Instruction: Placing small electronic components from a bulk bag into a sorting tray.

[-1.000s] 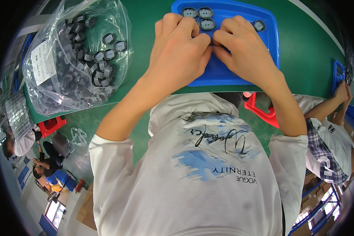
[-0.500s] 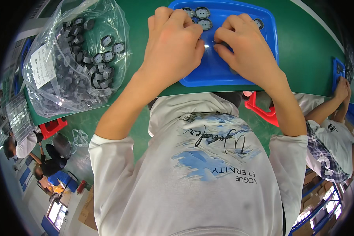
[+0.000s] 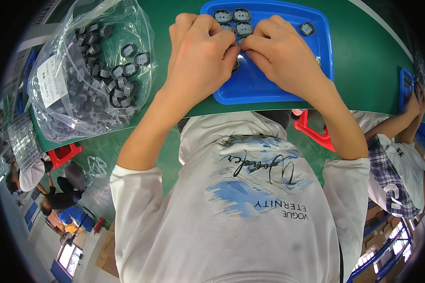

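Observation:
A blue tray [image 3: 269, 96] holds several small grey oval parts with dark rims and light inner faces. Some are grouped in rows [image 3: 242, 15] at its far left, and a lone oval part [image 3: 308, 29] lies at the far right. My right hand [image 3: 288, 52] is closed, its thumb and forefinger at a grey oval part [image 3: 241, 40] by the group. My left hand [image 3: 198, 54] meets it there with curled fingers; whatever they hold is hidden. Below the left thumb another oval part [image 3: 235, 66] shows partly.
A clear plastic bag [image 3: 141, 89] full of similar grey parts lies open on the green table [image 3: 363, 52], left of the tray. A co-worker's hands [image 3: 414, 101] are at another blue tray [image 3: 406, 82] on the far right. Red stools [image 3: 314, 129] stand below the table edge.
My right hand has moved left, its fingertips coming up to my left hand beside the grouped parts. My left hand has shifted slightly left, and the tray has edged slightly left.

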Tool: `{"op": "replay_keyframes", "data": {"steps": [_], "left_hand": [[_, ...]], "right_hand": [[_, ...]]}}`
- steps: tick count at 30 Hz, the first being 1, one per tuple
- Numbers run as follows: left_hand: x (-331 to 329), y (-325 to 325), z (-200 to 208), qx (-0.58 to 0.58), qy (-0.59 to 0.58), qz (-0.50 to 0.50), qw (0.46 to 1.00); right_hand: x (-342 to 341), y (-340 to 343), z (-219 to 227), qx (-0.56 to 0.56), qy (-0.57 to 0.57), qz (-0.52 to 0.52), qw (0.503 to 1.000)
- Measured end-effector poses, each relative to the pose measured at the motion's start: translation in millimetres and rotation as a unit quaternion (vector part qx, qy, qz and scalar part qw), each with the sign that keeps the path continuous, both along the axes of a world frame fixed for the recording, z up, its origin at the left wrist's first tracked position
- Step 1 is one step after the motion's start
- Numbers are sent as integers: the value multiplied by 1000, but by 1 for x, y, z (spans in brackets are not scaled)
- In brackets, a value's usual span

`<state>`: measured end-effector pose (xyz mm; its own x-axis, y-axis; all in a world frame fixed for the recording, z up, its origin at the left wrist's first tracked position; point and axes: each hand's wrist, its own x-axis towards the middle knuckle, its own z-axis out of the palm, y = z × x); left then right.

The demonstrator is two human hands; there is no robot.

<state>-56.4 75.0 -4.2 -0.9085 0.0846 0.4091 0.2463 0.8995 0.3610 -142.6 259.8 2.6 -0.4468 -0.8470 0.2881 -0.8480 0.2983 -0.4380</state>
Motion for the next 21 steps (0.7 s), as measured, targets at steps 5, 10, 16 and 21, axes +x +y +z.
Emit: {"op": "replay_keyframes", "data": {"steps": [5,10,16,21], "left_hand": [[1,-4,1,23,5,-5,1000],[2,-11,4,-3,1,-22,1000],[4,-9,3,-3,1,-17,1000],[3,-15,-3,52,42,-10,998]], "right_hand": [[-1,1,-1,-17,18,3,1000],[-3,4,0,12,6,9,1000],[-4,4,2,12,0,16,1000],[-7,6,10,29,-38,-35,998]]}}
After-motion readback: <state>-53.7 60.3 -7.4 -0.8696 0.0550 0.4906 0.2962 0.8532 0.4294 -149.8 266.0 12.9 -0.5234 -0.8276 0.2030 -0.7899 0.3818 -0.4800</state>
